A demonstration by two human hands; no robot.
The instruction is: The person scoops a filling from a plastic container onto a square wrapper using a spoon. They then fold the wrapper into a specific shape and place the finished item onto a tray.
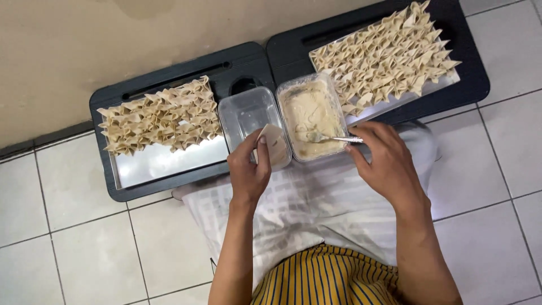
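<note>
The left hand pinches a square dumpling wrapper over the clear empty container just ahead of it. The right hand grips a fork, tines in the filling tub to its left.

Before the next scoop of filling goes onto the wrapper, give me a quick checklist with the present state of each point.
1. Wrapper held in left hand: ok, pinched at its lower edge.
2. Fork in right hand: ok, tines down in the filling.
3. Filling tub stocked: ok, pale paste covers it.
4. Clear tub has more wrappers: cannot tell.
5. Room on left tray: ok, bare metal in front of the folded dumplings.
6. Room on right tray: not ok, nearly full.
</note>
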